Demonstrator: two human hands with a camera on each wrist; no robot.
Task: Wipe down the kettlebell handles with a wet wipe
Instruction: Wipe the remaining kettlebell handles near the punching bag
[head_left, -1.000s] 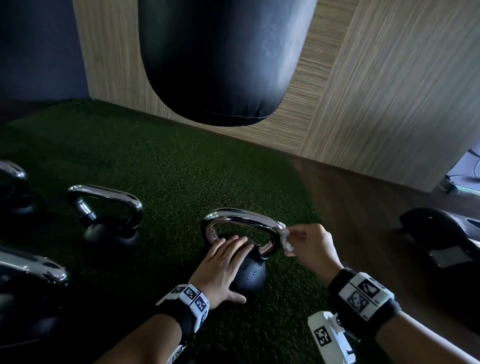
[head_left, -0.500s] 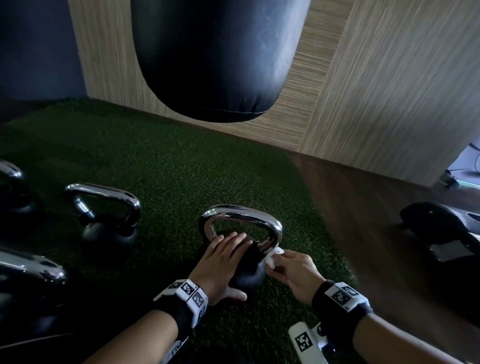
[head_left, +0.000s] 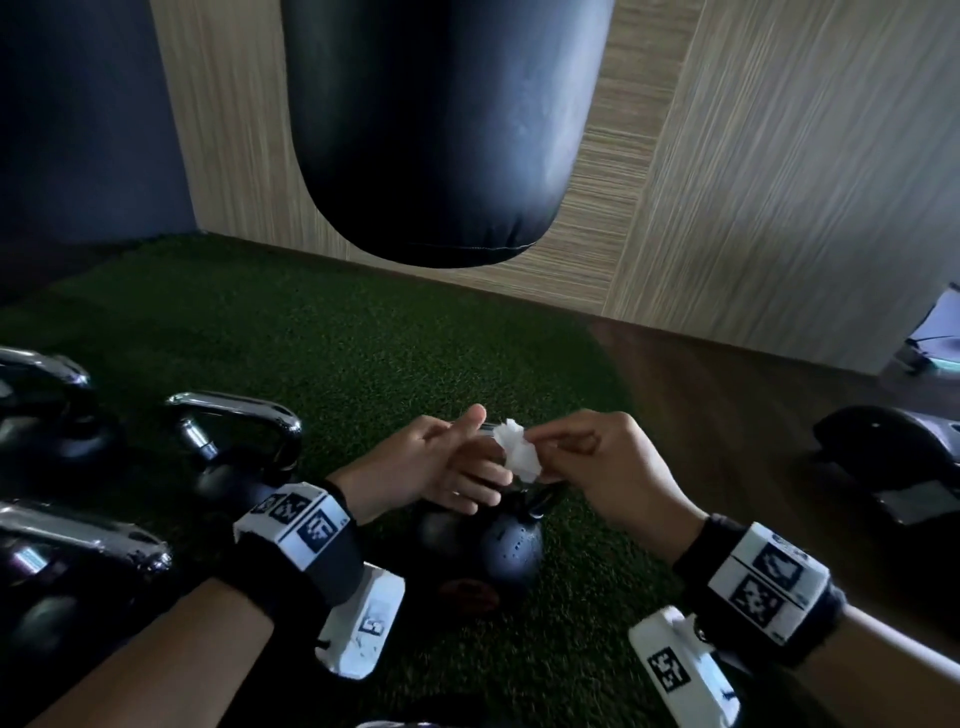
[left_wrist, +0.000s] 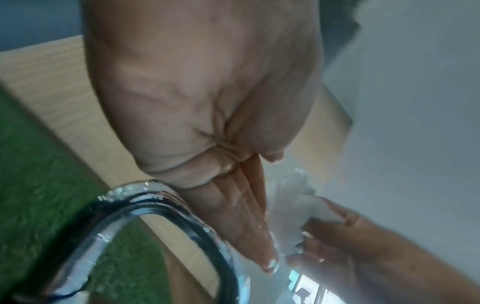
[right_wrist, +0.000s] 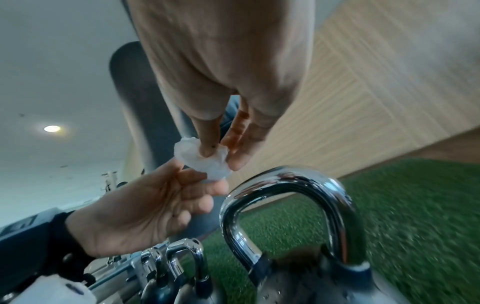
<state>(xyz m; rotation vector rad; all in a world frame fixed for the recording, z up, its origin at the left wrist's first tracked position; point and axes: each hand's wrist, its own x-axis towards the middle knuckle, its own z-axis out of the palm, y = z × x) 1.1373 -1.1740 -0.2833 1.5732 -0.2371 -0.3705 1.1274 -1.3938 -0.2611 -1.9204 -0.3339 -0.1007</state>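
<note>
A black kettlebell (head_left: 509, 545) with a chrome handle (right_wrist: 298, 185) stands on the green turf, directly under my two hands. My right hand (head_left: 545, 454) pinches a crumpled white wet wipe (head_left: 514, 452) between thumb and fingertips, above the handle and not touching it. My left hand (head_left: 485, 457) is lifted, palm turned toward the right hand, with its fingers (right_wrist: 197, 185) loosely extended and their tips at the wipe (right_wrist: 202, 160). In the left wrist view the straight fingers (left_wrist: 249, 230) lie beside the wipe (left_wrist: 293, 205). The hands hide most of the handle in the head view.
Three more chrome-handled kettlebells (head_left: 234, 431) (head_left: 47, 395) (head_left: 78, 540) stand to the left on the turf. A black punching bag (head_left: 441, 130) hangs just ahead. Wood-panel walls (head_left: 779, 182) rise behind it. Dark gym equipment (head_left: 893, 452) sits on the wooden floor at right.
My left hand has lifted off the kettlebell's ball. The right hand has raised the wipe from the handle's right base, and both hands now meet above the handle.
</note>
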